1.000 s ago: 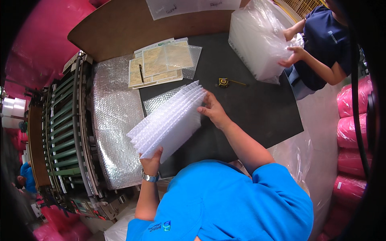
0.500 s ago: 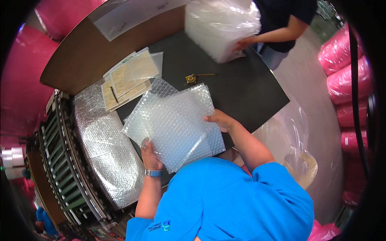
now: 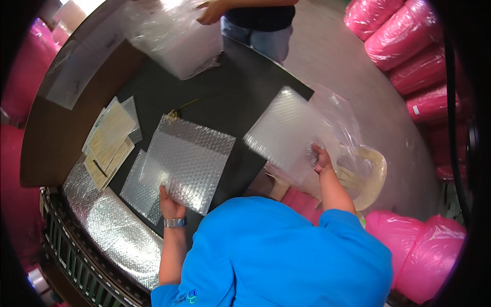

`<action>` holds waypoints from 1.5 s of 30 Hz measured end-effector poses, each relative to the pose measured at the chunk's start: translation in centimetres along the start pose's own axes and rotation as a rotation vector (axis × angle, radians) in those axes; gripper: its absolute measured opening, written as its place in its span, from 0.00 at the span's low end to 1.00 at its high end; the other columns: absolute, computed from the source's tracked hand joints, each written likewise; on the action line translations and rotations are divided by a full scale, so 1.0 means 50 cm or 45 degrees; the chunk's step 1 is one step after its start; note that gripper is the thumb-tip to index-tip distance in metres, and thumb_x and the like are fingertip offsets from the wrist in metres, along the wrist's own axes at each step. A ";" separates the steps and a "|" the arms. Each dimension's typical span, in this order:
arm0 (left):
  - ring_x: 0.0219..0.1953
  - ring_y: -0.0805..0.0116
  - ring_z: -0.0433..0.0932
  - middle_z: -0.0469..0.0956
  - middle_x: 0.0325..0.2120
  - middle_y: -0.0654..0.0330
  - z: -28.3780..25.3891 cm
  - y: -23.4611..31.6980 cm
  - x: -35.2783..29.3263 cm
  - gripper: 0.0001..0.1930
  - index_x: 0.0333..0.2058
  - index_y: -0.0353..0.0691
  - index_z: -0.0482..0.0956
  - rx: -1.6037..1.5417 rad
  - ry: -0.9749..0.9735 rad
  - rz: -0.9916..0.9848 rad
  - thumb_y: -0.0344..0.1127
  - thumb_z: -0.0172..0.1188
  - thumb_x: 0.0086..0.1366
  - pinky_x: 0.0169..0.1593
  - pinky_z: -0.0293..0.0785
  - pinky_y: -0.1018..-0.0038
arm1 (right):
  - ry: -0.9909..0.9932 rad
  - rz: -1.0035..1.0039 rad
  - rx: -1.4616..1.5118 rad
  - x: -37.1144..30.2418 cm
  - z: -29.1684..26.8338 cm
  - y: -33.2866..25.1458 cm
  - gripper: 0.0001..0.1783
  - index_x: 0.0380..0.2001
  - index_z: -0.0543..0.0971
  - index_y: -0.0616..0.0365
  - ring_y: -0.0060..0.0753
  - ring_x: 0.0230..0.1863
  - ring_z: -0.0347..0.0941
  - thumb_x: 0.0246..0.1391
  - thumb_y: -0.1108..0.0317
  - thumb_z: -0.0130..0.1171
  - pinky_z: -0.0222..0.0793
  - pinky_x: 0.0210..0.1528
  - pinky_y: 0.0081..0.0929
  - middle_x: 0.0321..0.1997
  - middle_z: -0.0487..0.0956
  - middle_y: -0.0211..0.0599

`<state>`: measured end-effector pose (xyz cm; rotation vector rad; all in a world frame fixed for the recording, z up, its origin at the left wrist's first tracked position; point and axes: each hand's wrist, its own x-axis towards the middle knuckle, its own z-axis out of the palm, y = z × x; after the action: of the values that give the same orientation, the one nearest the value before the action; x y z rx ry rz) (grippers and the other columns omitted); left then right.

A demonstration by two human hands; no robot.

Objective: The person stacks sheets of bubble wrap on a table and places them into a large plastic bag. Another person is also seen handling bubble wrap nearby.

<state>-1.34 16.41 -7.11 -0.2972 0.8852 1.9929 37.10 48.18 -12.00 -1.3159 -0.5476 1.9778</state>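
My left hand (image 3: 172, 204) is closed on the near edge of a clear, square bubble wrap pouch (image 3: 192, 158), its thumb on top. Another bubble wrap pouch (image 3: 137, 190) lies partly beneath it on the dark table. Out to the right, my right hand (image 3: 321, 159) pinches a second clear bubble wrap pouch (image 3: 284, 128) by its near right corner, tilted above the table's right edge. A yellow tape measure (image 3: 174, 113), partly covered, sits at the far edge of the left pouch with its blade out.
Papers in clear sleeves (image 3: 110, 135) with a pen lie at the left. Silver bubble foil (image 3: 123, 240) covers the near left side beside a roller conveyor (image 3: 76, 266). Across the dark table (image 3: 235, 77), a co-worker's hand (image 3: 212, 11) holds a large clear plastic bundle (image 3: 179, 46). Pink wrapped rolls (image 3: 404, 38) stand right.
My hands have moved apart, separating the stacked pouches: one went right with my right hand, one stayed in my left. The view has turned right. The co-worker's plastic bundle is now lifted or tilted differently.
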 end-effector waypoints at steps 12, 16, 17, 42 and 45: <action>0.45 0.59 0.67 0.68 0.43 0.52 0.008 -0.015 0.010 0.22 0.45 0.34 0.64 0.127 0.151 -0.084 0.47 0.40 0.62 0.50 0.63 0.62 | 0.154 -0.013 0.228 0.026 0.043 -0.059 0.13 0.32 0.72 0.61 0.31 0.25 0.72 0.50 0.64 0.42 0.68 0.25 0.27 0.26 0.76 0.36; 0.46 0.58 0.66 0.68 0.44 0.51 0.005 -0.011 0.005 0.22 0.45 0.33 0.65 0.086 0.114 -0.059 0.47 0.41 0.62 0.50 0.63 0.61 | 0.231 0.024 0.271 0.033 0.027 -0.056 0.14 0.34 0.71 0.62 0.34 0.31 0.73 0.50 0.65 0.41 0.69 0.32 0.28 0.31 0.76 0.39; 0.46 0.58 0.66 0.68 0.43 0.51 0.008 -0.011 0.004 0.22 0.45 0.33 0.65 0.085 0.102 -0.050 0.47 0.42 0.62 0.50 0.63 0.61 | 0.199 0.019 0.253 0.043 0.010 -0.050 0.14 0.35 0.71 0.63 0.35 0.33 0.73 0.50 0.65 0.41 0.70 0.35 0.29 0.33 0.76 0.41; 0.41 0.64 0.70 0.69 0.41 0.52 0.123 -0.062 0.001 0.20 0.52 0.44 0.59 0.734 0.472 0.484 0.28 0.44 0.59 0.40 0.71 0.71 | 0.206 -0.102 0.357 0.040 -0.005 -0.045 0.21 0.48 0.58 0.68 0.45 0.45 0.67 0.50 0.71 0.38 0.65 0.48 0.41 0.47 0.67 0.49; 0.39 0.68 0.70 0.71 0.39 0.53 0.192 -0.070 0.001 0.24 0.53 0.47 0.60 1.342 0.248 0.599 0.22 0.44 0.56 0.38 0.71 0.75 | 0.218 -0.049 0.323 -0.022 0.065 -0.045 0.17 0.44 0.61 0.67 0.40 0.38 0.69 0.50 0.71 0.39 0.67 0.40 0.33 0.39 0.68 0.45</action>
<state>2.76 24.19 -1.92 0.3605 2.1200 1.6108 35.11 48.97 -8.49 -1.2883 -0.2299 1.8138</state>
